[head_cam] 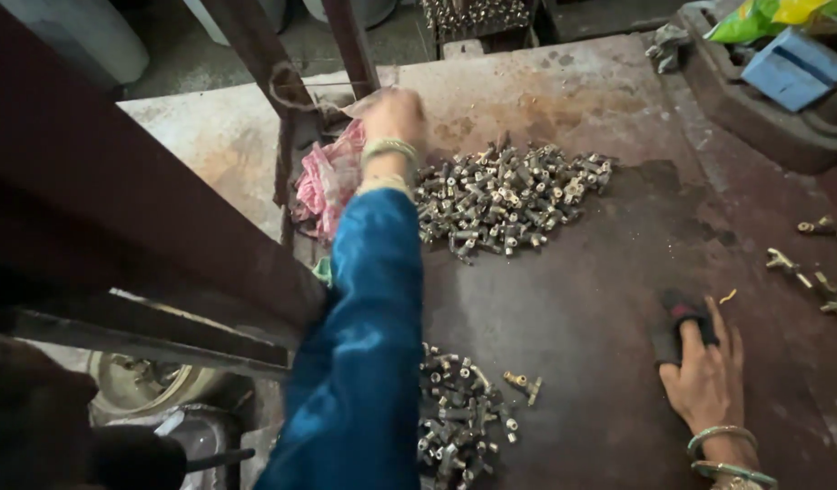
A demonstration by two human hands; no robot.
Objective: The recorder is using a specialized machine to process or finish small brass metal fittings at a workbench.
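Observation:
My left hand (393,116), in a blue sleeve with bangles at the wrist, reaches far across the worn metal table (600,299) to a pink cloth (326,181) beside a rusty upright frame; whether the fingers grip the cloth cannot be made out. Just right of that hand lies a large heap of small brass fittings (509,195). A second heap of fittings (459,413) sits near me, under the sleeve's edge. My right hand (704,372) rests flat on the table at the right, its fingers pressing a dark rag (682,322).
Loose brass pieces (813,281) lie at the right edge. A blue box (793,68) and a yellow-green wrapper (768,18) sit in a tray at the top right. Dark steel beams (119,227) cross the left side, over a metal bowl (142,386).

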